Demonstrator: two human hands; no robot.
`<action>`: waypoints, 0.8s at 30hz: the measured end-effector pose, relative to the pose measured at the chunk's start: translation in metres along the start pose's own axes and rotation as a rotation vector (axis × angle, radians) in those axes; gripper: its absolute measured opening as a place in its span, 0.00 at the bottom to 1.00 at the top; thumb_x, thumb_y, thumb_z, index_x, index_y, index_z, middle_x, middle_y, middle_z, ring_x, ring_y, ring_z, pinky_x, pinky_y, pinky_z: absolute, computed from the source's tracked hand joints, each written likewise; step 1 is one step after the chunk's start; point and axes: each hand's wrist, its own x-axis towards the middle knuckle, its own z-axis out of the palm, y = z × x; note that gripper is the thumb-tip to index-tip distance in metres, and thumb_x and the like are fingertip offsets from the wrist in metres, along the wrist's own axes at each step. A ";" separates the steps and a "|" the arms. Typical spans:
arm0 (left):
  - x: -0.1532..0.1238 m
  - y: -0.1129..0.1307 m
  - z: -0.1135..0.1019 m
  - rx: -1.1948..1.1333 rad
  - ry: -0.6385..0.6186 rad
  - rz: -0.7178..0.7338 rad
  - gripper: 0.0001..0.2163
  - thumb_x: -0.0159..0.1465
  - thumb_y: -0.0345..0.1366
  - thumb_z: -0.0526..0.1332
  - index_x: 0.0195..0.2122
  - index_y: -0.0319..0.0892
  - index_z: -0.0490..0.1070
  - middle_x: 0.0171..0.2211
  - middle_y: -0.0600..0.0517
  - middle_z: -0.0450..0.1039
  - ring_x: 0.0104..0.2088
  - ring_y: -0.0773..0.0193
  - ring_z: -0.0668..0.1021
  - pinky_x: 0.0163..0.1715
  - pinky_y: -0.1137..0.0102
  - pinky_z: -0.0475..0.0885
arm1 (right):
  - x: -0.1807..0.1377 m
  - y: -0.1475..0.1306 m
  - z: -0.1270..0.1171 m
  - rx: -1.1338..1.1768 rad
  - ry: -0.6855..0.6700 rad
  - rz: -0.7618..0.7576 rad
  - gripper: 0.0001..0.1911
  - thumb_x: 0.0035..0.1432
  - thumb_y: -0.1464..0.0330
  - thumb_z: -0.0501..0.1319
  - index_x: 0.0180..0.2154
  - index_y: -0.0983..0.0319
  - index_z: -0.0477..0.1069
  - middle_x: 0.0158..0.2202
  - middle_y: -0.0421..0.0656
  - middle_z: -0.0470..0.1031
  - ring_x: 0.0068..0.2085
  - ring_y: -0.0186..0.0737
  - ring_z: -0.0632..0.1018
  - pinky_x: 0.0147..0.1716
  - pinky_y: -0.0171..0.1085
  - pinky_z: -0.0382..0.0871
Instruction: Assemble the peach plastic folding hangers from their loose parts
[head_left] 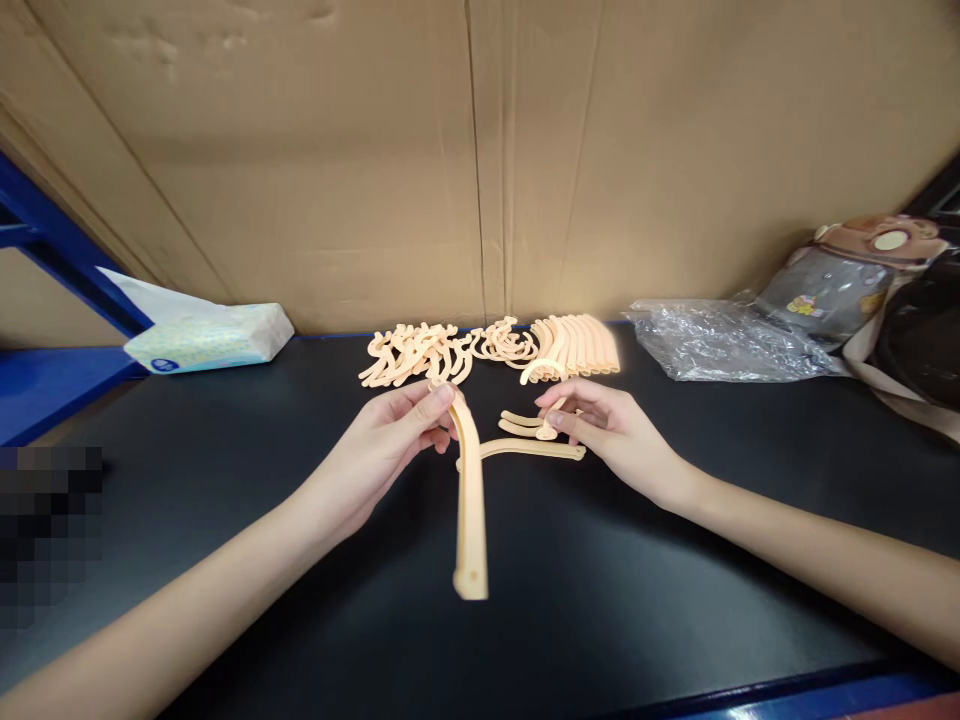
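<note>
My left hand point(409, 425) pinches the upper end of a long, curved, peach plastic hanger arm point(470, 500). The piece hangs toward me, its grooved side partly in view and a small hole near its lower end. To the right, my right hand point(600, 425) has its fingers closed on a peach plastic hanger hook point(546, 370), whose curved top points away from me and whose wider base shows by the thumb. Between the hands, another hanger arm point(525, 447) lies on the black table, with two shorter curved pieces point(517, 424) just behind it.
Along the back lie a heap of short curved pieces point(412, 355), a cluster of hooks point(506, 342) and a row of long arms point(581, 345). A tissue pack point(214, 338) is at left; a clear plastic bag point(727, 340) and a grey bottle point(825, 285) are at right. Cardboard point(337, 170) walls the back.
</note>
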 end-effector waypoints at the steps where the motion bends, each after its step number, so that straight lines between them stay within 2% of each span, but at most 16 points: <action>1: 0.000 0.000 0.000 -0.037 -0.002 -0.025 0.15 0.62 0.48 0.64 0.29 0.40 0.74 0.29 0.53 0.69 0.30 0.69 0.70 0.31 0.75 0.69 | 0.000 0.000 0.000 -0.002 -0.001 -0.001 0.10 0.60 0.61 0.62 0.40 0.60 0.72 0.30 0.39 0.73 0.31 0.35 0.73 0.30 0.36 0.67; 7: 0.003 0.002 -0.005 -0.173 0.004 -0.144 0.11 0.63 0.43 0.65 0.32 0.39 0.77 0.32 0.50 0.74 0.31 0.69 0.74 0.33 0.76 0.73 | 0.000 -0.001 0.001 -0.026 0.010 -0.007 0.10 0.60 0.61 0.62 0.40 0.60 0.73 0.30 0.39 0.73 0.32 0.35 0.74 0.29 0.36 0.66; 11: 0.003 0.001 -0.007 -0.114 -0.017 -0.189 0.12 0.63 0.45 0.64 0.37 0.40 0.76 0.32 0.50 0.74 0.28 0.68 0.75 0.29 0.73 0.74 | -0.001 -0.002 0.001 -0.050 0.023 -0.011 0.10 0.60 0.61 0.62 0.39 0.59 0.73 0.30 0.39 0.73 0.32 0.35 0.74 0.31 0.36 0.67; 14: 0.000 -0.001 -0.006 0.190 -0.004 -0.127 0.16 0.66 0.49 0.58 0.41 0.42 0.74 0.27 0.54 0.67 0.23 0.67 0.71 0.23 0.71 0.70 | 0.000 -0.002 0.001 -0.048 0.035 -0.021 0.09 0.59 0.61 0.63 0.39 0.59 0.73 0.31 0.39 0.73 0.33 0.36 0.75 0.35 0.37 0.69; 17: -0.004 -0.002 -0.005 0.713 0.063 0.032 0.19 0.69 0.51 0.49 0.39 0.44 0.72 0.26 0.55 0.67 0.25 0.64 0.71 0.26 0.69 0.67 | 0.000 -0.002 0.002 -0.036 0.037 -0.014 0.10 0.58 0.61 0.63 0.38 0.59 0.73 0.31 0.39 0.74 0.34 0.37 0.76 0.37 0.39 0.70; 19: -0.006 -0.003 -0.004 0.956 0.061 0.079 0.19 0.69 0.52 0.47 0.36 0.45 0.72 0.25 0.55 0.69 0.27 0.62 0.72 0.28 0.69 0.65 | -0.001 -0.002 0.002 -0.021 0.031 0.001 0.10 0.58 0.60 0.63 0.38 0.59 0.73 0.31 0.39 0.73 0.33 0.37 0.76 0.37 0.39 0.71; 24: -0.006 -0.003 -0.001 1.080 -0.063 0.145 0.16 0.68 0.50 0.50 0.32 0.45 0.67 0.27 0.56 0.70 0.25 0.64 0.71 0.26 0.71 0.61 | -0.001 -0.003 0.003 0.012 0.016 0.020 0.10 0.57 0.60 0.63 0.38 0.59 0.72 0.30 0.39 0.73 0.32 0.37 0.76 0.35 0.39 0.72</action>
